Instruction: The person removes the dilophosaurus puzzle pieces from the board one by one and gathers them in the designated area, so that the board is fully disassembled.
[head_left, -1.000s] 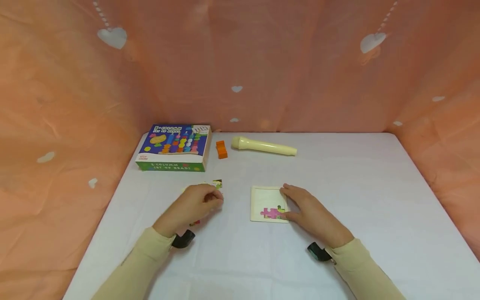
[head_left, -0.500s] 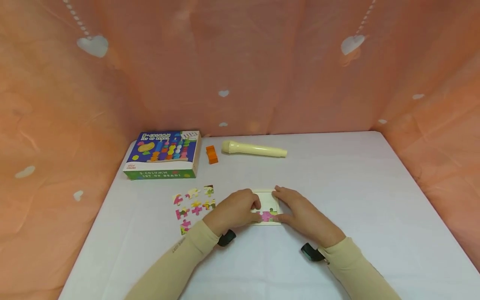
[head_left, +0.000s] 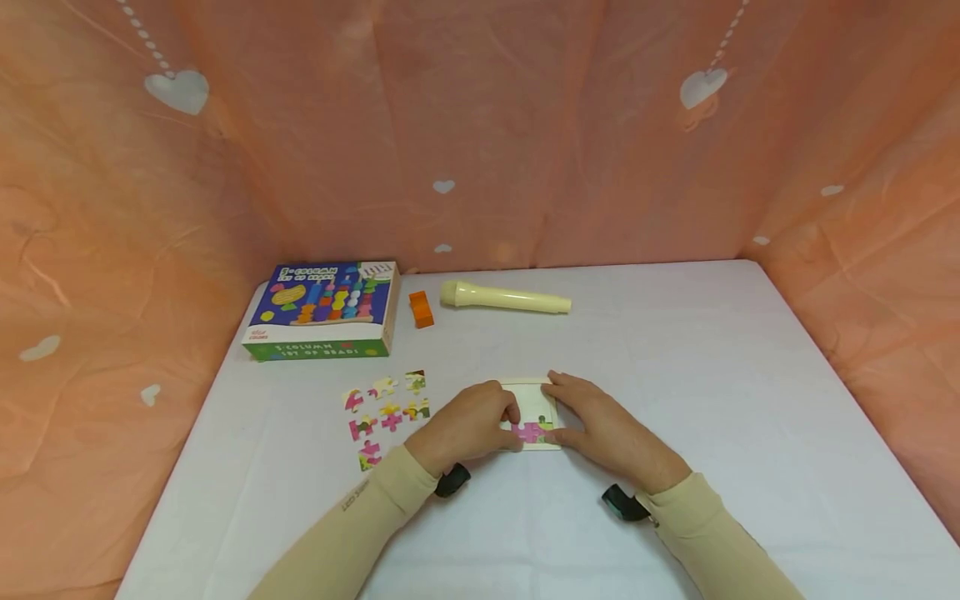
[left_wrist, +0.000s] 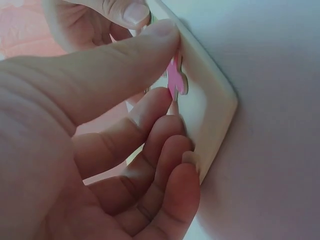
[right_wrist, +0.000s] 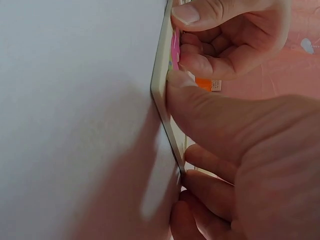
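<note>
A pale square puzzle tray (head_left: 531, 398) lies on the white table between both hands. Pink and green jigsaw pieces (head_left: 534, 432) are along its near side. My left hand (head_left: 467, 425) is at the tray's left part, its thumb and curled index finger pinching a pink jigsaw piece (left_wrist: 176, 82) low over the tray. The tips of that hand hide part of the piece. On the other side, my right hand (head_left: 611, 435) holds the tray's right edge, thumb at the near corner and fingers along the side. Several loose jigsaw pieces (head_left: 392, 421) lie left of the left hand.
At the back left stands a bead-set box (head_left: 322, 311). Beside it are a small orange block (head_left: 422, 309) and a long cream microphone-shaped object (head_left: 506, 297). Peach cloth (head_left: 480, 133) with white hearts hangs behind and along both sides of the white table (head_left: 697, 358).
My left hand has moved right from the loose pieces to the tray, bringing a pink jigsaw piece. The right hand stays on the tray's edge. The head view has shifted slightly.
</note>
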